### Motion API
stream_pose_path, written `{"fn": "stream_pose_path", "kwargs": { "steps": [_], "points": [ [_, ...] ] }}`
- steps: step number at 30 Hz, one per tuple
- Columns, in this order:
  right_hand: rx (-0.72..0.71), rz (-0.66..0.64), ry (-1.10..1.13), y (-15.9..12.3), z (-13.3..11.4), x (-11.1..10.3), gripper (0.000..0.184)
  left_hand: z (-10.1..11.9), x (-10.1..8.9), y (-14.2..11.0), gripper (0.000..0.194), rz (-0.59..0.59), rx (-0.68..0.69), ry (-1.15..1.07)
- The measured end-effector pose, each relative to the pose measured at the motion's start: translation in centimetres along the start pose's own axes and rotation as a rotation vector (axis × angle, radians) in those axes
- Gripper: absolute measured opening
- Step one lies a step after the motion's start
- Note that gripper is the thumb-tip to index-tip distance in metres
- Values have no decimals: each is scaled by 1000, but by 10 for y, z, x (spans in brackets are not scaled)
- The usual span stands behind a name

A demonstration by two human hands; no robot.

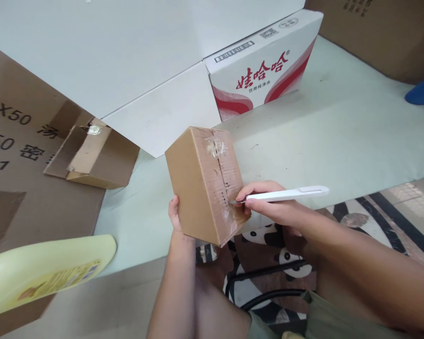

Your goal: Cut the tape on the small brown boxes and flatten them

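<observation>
A small brown cardboard box (pixel 187 188) is tilted in front of me, its taped seam turned up and to the right. My left hand (pixel 175 214) is wrapped round its lower end; the palm is hidden behind the box. Clear tape over the seam is wrinkled, with a ragged dark line of cuts along it. My right hand (pixel 268 205) is closed round a slim white utility knife (pixel 289 193). The knife's thin dark tip meets the lower part of the seam, and its handle points right.
A white carton with red print (pixel 265 75) stands at the back of the pale green tabletop (pixel 342 136). An opened cardboard box (pixel 106 155) and a large carton (pixel 10 155) are on the left. A pale yellow bottle (pixel 56 268) lies in the left foreground.
</observation>
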State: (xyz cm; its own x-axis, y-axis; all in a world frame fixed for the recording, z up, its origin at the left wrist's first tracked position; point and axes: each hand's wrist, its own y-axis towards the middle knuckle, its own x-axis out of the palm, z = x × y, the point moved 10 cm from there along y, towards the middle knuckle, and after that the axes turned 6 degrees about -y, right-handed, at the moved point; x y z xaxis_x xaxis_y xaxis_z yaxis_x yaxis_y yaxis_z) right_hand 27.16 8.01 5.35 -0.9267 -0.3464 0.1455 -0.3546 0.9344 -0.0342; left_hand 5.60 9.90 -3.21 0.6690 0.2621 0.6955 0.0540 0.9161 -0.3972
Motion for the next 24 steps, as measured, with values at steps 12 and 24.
{"fn": "stream_pose_path", "kwargs": {
  "steps": [12,24],
  "points": [
    [-169,89,-213,-2,-10,-8,17,9,7,2,46,2,102,12],
    [-473,83,-356,-14,-43,-1,12,-3,6,8,56,13,-32,49]
  ]
}}
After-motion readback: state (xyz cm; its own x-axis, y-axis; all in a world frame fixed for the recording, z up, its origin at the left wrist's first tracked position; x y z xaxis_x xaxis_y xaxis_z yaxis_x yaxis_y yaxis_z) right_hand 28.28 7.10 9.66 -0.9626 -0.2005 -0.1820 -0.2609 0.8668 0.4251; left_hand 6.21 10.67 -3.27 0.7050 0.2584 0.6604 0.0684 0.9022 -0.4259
